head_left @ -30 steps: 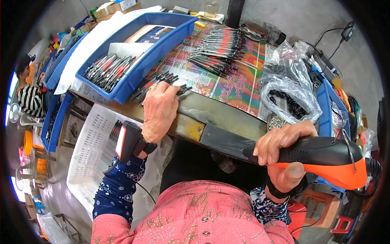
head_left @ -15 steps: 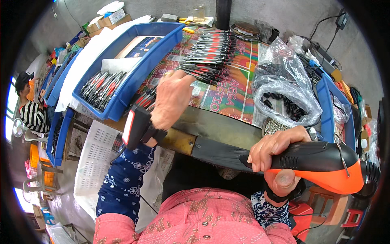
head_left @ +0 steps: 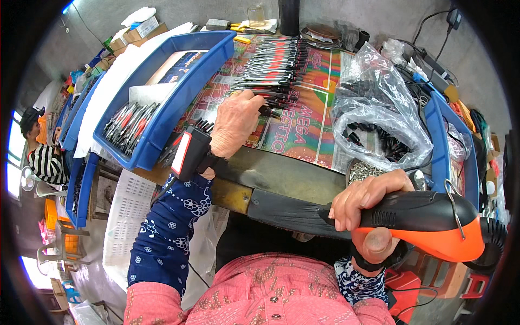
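My left hand (head_left: 236,122) is at the near end of a row of slim, pen-like pieces (head_left: 273,62) in red, black and silver. Its fingers are bent and closed against them. The fingertips are partly hidden, so I cannot tell what is pinched. More such pieces lie beside that wrist and in the blue tray (head_left: 187,86) at the left. An orange and black hand-held power tool (head_left: 422,216) lies across my right hand (head_left: 371,208), which is wrapped round its body. The tool's front end points left over the table's near edge, its tip hidden by the fingers.
Right of the row sits a clear plastic bag (head_left: 379,130) of black parts, with a bowl of small metal pieces (head_left: 364,171) below it. A blue bin (head_left: 441,146) stands at the far right. A white basket (head_left: 127,216) is below the left arm. Another person (head_left: 46,157) sits far left.
My left hand has shifted slightly right, closer to the near end of the row. The view has turned a little. My right hand still grips the power tool in about the same place.
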`<state>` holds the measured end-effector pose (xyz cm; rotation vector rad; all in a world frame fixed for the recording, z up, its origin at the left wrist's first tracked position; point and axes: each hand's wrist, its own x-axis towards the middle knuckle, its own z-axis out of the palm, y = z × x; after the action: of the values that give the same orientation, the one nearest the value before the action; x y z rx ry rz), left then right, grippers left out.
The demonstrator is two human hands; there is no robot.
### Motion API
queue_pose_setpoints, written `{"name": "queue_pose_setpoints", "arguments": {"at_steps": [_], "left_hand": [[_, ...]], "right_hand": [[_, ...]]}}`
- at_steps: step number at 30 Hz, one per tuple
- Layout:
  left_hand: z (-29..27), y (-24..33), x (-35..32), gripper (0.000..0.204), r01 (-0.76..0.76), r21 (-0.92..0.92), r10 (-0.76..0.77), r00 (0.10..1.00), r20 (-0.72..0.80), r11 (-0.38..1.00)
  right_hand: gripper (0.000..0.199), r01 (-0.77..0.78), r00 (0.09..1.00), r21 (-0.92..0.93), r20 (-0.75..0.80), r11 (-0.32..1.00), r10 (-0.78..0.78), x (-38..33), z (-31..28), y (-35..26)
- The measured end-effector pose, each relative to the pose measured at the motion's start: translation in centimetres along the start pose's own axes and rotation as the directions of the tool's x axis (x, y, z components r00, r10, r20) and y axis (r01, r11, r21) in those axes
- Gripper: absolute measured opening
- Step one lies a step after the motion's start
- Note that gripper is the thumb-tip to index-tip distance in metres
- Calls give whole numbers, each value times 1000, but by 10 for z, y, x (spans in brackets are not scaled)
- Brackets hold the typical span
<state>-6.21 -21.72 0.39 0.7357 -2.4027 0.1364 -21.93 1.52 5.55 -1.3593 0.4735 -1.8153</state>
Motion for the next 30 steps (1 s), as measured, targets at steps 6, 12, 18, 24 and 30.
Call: {"name": "queue_pose_setpoints", "arguments": {"at_steps": [6,12,18,24,30], "left_hand": [[-4,-2,1,13,-35,-35,35,999,8,999],[-9,0,-1,8,-169,8,168,985,27,986],[-9,-1,-3,9,-143,-24,145,983,108,989],[-18,8,-6,15,-150,12,149,988,43,989],[-50,44,-15,18,-196,-187,161,968,-190,963]], "right_hand": [[50,21,999,-20,39,1000,-20,2,-3,3],[50,-5,1000,-25,-12,1000,4,0,2,1],[49,-16,1000,-7,-20,1000,15,1,9,-1],[52,9,1000,-53,-20,999,-10,-1,16,-7],[55,47,996,-42,76,998,-44,2,19,-7]]}}
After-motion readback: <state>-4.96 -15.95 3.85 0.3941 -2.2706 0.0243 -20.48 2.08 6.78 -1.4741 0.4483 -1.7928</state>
